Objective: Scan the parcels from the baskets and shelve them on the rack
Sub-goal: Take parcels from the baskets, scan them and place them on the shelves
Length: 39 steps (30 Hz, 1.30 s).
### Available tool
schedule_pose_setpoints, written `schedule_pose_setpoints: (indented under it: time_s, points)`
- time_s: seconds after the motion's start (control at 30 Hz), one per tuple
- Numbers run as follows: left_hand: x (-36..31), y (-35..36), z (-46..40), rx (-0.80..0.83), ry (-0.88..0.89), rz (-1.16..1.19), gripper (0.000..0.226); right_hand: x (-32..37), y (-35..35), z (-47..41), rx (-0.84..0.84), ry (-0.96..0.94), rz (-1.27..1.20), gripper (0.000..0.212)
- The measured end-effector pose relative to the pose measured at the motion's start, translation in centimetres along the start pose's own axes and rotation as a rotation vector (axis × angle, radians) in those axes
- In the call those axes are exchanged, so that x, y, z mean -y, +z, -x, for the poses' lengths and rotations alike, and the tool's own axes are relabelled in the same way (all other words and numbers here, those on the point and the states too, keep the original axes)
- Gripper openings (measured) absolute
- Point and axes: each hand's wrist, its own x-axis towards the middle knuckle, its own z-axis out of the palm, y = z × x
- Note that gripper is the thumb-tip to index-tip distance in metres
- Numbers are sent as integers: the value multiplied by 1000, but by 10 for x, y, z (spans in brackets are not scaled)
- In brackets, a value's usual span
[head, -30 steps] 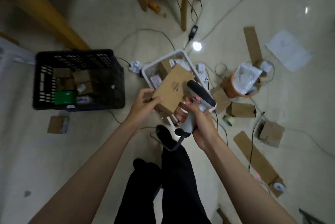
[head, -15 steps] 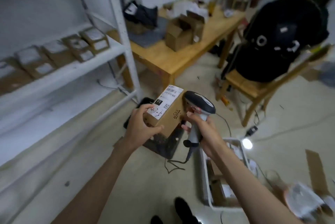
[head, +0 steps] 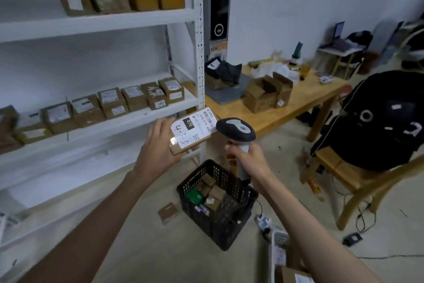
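Observation:
My left hand (head: 158,145) grips a small cardboard parcel (head: 191,130) with its white label facing me, held up in front of the rack's post. My right hand (head: 246,156) holds a grey and black barcode scanner (head: 236,131) by its handle, its head right beside the label's right edge. The white rack (head: 103,20) fills the left. A row of labelled parcels (head: 110,104) lies on its middle shelf, and several more sit on the upper shelf. Below my hands a black basket (head: 229,220) on the floor holds several small parcels. A white basket (head: 278,253) shows at the bottom edge.
A wooden table (head: 293,104) with open cartons stands behind the rack's post. At right a wooden chair (head: 358,179) carries a black bag. A flat piece of cardboard (head: 168,211) and cables lie on the floor near the black basket.
My view has swung up from the floor and baskets to the rack. Both hands have risen with the parcel and scanner, and the label has turned to face me.

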Motion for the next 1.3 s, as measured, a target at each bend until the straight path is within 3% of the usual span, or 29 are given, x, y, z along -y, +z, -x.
schedule_pose_setpoints:
  time_s: [0.27, 0.47, 0.73, 1.3]
  points:
    - [-8, -8, -31, 26, 71, -205, 107, 11, -28, -8, 16, -168, 245, 13]
    - [-9, -21, -54, 81, 200, -375, 106, 24, -42, -17, 98, -413, 637, 16]
    - [-3, -33, -75, 43, 361, -533, 101, 37, -49, -18, 199, -523, 1021, 29]
    - [-17, -51, -72, -36, 354, -570, 87, 53, -46, -37, 231, -622, 1065, 25]
